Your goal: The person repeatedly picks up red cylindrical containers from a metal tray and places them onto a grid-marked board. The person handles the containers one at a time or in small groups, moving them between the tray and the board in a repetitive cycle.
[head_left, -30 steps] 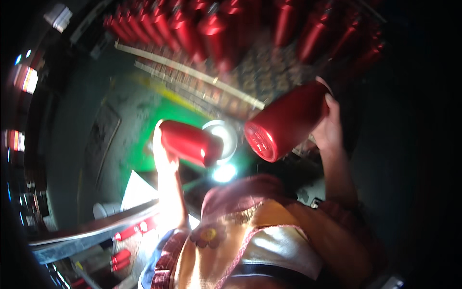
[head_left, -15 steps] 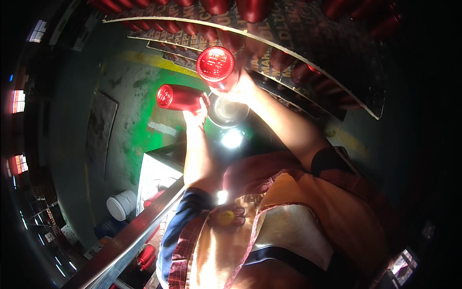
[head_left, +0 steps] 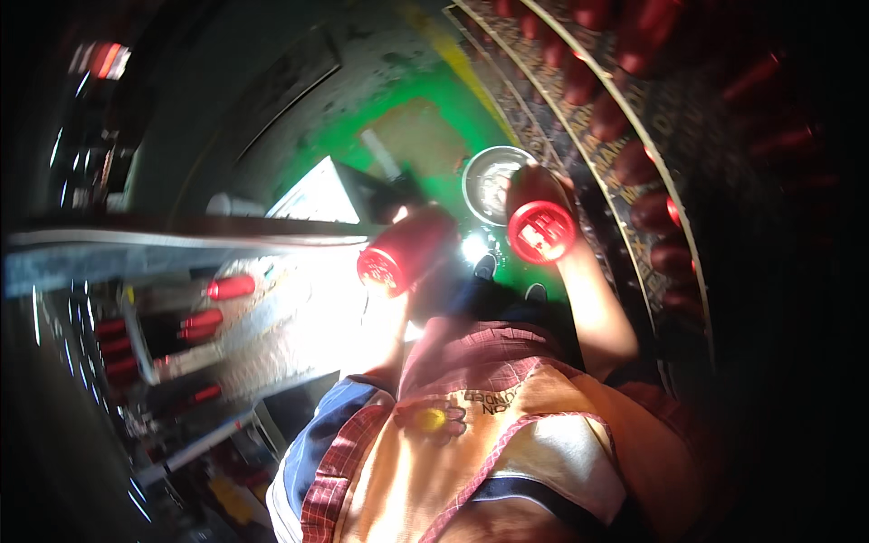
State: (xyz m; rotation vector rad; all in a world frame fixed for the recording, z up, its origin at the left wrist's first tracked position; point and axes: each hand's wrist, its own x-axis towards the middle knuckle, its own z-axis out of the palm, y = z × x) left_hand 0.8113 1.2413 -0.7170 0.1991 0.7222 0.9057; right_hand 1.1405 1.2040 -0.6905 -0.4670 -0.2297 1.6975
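In my left hand (head_left: 390, 306) is a red metallic bottle (head_left: 418, 241), tilted so its embossed base faces me. Glare washes out much of that hand, which is close to the brightly lit bench. My right hand (head_left: 568, 187) is wrapped round a second red metallic bottle (head_left: 538, 201), mostly hidden behind it. This bottle's base also points toward me, and its far end overlaps the view of a round metal basin (head_left: 490, 185). The two bottles are apart from each other.
On my right, stacked curved-looking boards (head_left: 677, 213) carry many red bottles. A metal rail (head_left: 199, 237) crosses on the left, above a bench with several red pieces (head_left: 232, 288). The floor (head_left: 362, 145) is green with a yellow line.
My view has turned, bringing the bench in on the left and the boards to the right. Both bottles remain held; they are farther apart, the left one beside the bench.
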